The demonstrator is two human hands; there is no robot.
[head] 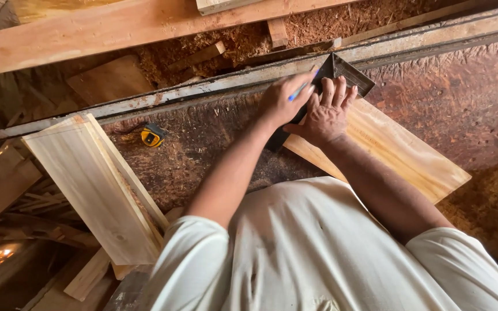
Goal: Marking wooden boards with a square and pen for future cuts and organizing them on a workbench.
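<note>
The left hand (286, 101) is closed around 1 blue pencil (300, 91), its tip set against the edge of 1 dark triangular square (344, 74); the right hand (325, 115) lies flat with fingers spread, pressing that square down onto 1 light wooden board (399, 152). The 2 hands touch each other over the square. The board runs from under the hands out to the right of the grip, lying on the dark, sawdust-dusted bench (462, 103).

Well to the left of the grip, 1 yellow tape measure (153, 136) rests on the same bench. Further left still, a stack of pale planks (96, 190) leans at an angle; at least 2 edges show, and the exact count cannot be told. Just beyond the hands, 1 long grey rail (203, 89) crosses the view, and past it 1 wide reddish plank (116, 29) lies across heaped sawdust (341, 23) with several small offcuts in it.

No box, tray or other container shows anywhere around the grip
</note>
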